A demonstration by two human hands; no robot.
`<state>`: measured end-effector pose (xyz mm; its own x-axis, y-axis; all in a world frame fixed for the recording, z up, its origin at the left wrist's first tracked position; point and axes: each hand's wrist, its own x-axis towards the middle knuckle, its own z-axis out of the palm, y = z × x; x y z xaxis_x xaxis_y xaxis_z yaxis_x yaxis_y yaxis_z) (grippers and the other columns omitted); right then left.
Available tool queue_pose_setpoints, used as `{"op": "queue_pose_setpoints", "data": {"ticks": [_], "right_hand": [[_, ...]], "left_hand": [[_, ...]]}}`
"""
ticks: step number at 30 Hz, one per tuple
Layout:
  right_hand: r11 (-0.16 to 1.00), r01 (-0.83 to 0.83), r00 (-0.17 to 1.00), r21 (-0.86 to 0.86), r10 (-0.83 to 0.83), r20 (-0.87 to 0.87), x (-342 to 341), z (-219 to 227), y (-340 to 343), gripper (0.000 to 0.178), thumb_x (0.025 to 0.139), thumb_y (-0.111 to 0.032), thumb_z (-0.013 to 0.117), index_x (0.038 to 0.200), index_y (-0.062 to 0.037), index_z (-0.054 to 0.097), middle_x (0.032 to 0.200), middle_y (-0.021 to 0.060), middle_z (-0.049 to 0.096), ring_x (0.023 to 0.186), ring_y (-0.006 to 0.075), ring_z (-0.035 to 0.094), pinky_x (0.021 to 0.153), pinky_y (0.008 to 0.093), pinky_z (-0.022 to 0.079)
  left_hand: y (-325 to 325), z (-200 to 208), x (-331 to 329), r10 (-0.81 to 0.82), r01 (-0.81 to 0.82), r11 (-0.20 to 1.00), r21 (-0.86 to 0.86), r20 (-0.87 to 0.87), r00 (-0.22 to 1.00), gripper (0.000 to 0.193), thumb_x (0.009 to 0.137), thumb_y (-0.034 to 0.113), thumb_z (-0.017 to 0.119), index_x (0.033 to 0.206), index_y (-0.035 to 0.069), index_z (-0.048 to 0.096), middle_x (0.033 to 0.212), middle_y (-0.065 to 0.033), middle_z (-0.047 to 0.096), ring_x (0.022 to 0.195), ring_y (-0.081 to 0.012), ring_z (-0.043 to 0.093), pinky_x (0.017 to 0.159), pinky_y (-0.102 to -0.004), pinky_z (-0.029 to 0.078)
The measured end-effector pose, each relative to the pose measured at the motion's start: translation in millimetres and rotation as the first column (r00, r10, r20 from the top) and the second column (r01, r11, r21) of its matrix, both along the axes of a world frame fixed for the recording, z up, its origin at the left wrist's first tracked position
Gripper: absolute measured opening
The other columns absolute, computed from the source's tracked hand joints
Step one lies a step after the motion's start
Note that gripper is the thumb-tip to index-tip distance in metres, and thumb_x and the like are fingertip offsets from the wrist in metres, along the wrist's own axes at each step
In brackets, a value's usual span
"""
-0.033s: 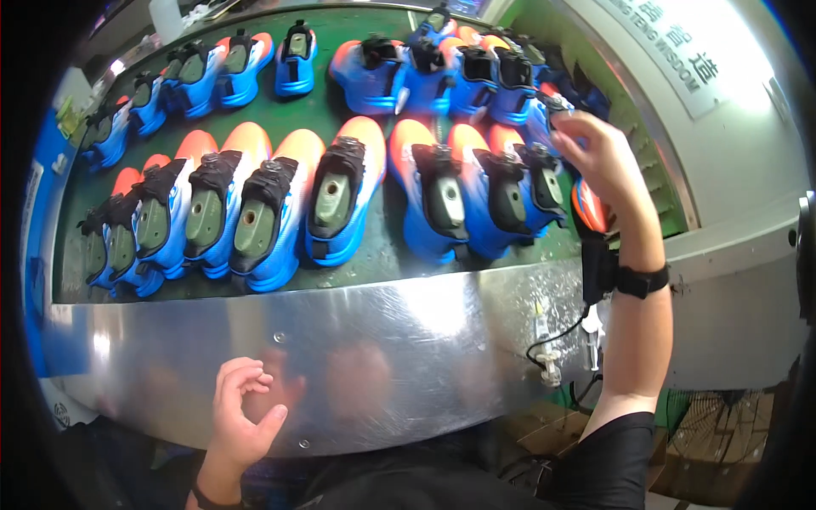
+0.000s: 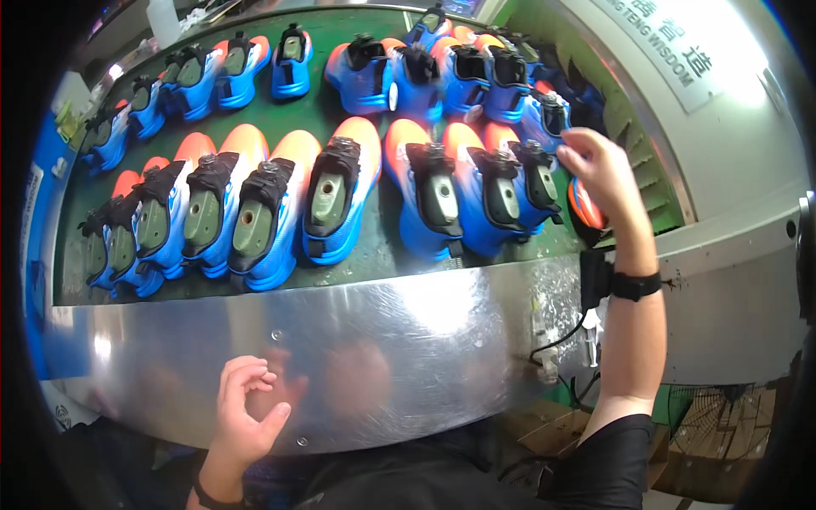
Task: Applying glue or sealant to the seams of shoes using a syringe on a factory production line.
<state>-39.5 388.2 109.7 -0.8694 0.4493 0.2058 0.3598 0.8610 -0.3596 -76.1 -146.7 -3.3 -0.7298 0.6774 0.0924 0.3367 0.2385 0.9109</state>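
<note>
"Two rows of shoes (image 2: 364,191) on a green work surface (image 2: 289,112), and the head view is all we've got. So where are the hands?"

"Left hand (image 2: 242,421) is over the steel ledge (image 2: 170,340) along the near edge, well apart from the shoes. Fingers loosely curled, thumb out to the side, nothing in it. I'd guess it's just parked there while the other arm does the stretching."

"And the right?"

"Right hand (image 2: 602,170) is way out by the right edge of the green surface. Fingers bent, thumb a bit apart, and I don't see anything between them. Closest is a blue shoe (image 2: 546,119) just beside the fingertips, can't tell if they touch. There's also an orange shoe (image 2: 586,206) beside the wrist, close to that same edge."

"Why line them up like that?"

"Front row follows the near edge, heels toward the person, orange toes pointing away. My take: it keeps the openings easy to see and grab. Olive forms (image 2: 327,200) show inside, which probably stop the uppers caving in. Back row's looser and bunches up toward the far right corner."
</note>
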Motion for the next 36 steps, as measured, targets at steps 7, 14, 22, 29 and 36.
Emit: {"op": "queue_pose_setpoints", "data": {"ticks": [7,14,22,29,36], "right_hand": [[0.856,0.305,0.95,-0.418,-0.305,0.068,43.2,-92.3,16.2,0.074,0.074,-0.036,0.072,0.131,0.0039,0.045,0.119,0.0241,0.059,0.11,0.0317,0.059,0.091,0.0362,0.046],[0.787,0.38,0.908,-0.487,-0.418,0.032,69.3,-78.6,33.6,0.037,0.076,-0.025,0.069,0.098,0.0039,0.063,0.088,0.0165,0.067,0.084,0.0257,0.067,0.071,0.0418,0.055],[0.602,-0.033,0.911,-0.798,-0.309,-0.272,139.9,22.4,-21.6,0.022,0.088,-0.024,0.062,0.093,-0.0025,0.059,0.084,0.008,0.064,0.071,0.0165,0.066,0.058,0.033,0.059],[0.505,-0.393,0.844,-0.769,-0.135,-0.519,150.7,56.7,-121.4,0.028,0.088,-0.019,0.064,0.099,0.0065,0.06,0.089,0.012,0.066,0.078,0.0167,0.066,0.072,0.0311,0.057],[0.961,-0.254,0.94,-0.108,0.219,-0.264,166.3,12.5,-247.6,0.028,0.08,-0.015,0.067,0.099,0.0009,0.053,0.075,0.0172,0.06,0.064,0.0317,0.062,0.057,0.0386,0.049]], "left_hand": [[31.2,14.9,34.6,-0.026,0.021,0.998,0.052,0.091,0.996,0.053,0.072,-0.004,0.063,0.122,-0.001,0.045,0.118,-0.0119,0.043,0.096,-0.0177,0.055,0.082,-0.0298,0.048],[22.6,12.2,65.2,0.023,-0.045,0.992,0.118,0.177,0.984,0.05,0.075,-0.001,0.067,0.122,-0.001,0.047,0.12,-0.0122,0.045,0.098,-0.0179,0.057,0.082,-0.0297,0.05],[29.6,39.0,58.5,-0.068,0.044,0.981,0.19,0.121,0.99,0.061,0.079,0.016,0.067,0.131,-0.001,0.04,0.129,-0.0129,0.043,0.112,-0.0225,0.053,0.095,-0.0365,0.043],[108.7,58.3,87.2,-0.297,0.3,0.895,0.332,-0.059,0.953,0.084,0.081,0.039,0.071,0.141,-0.002,0.029,0.141,-0.0173,0.035,0.131,-0.0295,0.037,0.109,-0.0414,0.028],[64.8,63.8,78.0,-0.119,0.231,0.965,0.121,-0.587,0.801,0.096,0.08,0.058,0.063,0.143,-0.003,0.025,0.148,-0.0219,0.026,0.139,-0.0341,0.024,0.113,-0.0448,0.018]]}}
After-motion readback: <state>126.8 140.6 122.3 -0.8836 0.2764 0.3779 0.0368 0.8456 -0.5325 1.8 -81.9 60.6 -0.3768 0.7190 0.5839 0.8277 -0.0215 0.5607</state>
